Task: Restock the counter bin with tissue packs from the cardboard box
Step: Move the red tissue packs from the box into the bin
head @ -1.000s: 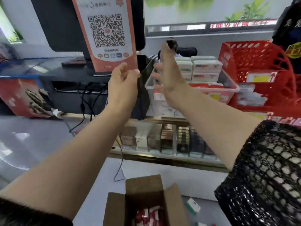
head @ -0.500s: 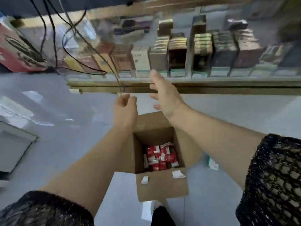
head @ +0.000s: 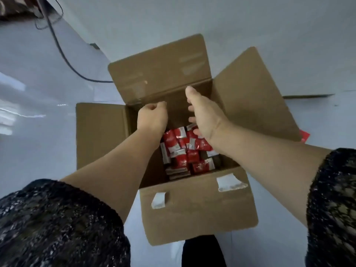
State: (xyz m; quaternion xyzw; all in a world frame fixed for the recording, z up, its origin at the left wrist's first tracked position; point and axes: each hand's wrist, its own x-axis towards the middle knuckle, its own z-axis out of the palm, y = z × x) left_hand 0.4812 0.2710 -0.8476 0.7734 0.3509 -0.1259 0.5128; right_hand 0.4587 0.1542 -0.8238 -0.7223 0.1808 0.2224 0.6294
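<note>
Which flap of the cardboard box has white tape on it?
The near flap, at the bottom of the picture: two white tape scraps sit by its fold. The others are bare.

One cardboard box (head: 192,209) is here, with four flaps (head: 159,74) folded out. Inside are red-and-white tissue packs (head: 181,149) — at least a dozen show, but part of the heap is hidden, so no exact count can be made. There are two hands, one left hand (head: 153,117) and one right hand (head: 206,116), on two bare forearms (head: 119,166). Two dark lace sleeves (head: 57,224) show at the bottom corners. One flap carries two scraps of white tape (head: 231,183). One black cable (head: 63,54) shows at the upper left — and one red item (head: 304,135) at the right, mostly hidden.
</note>
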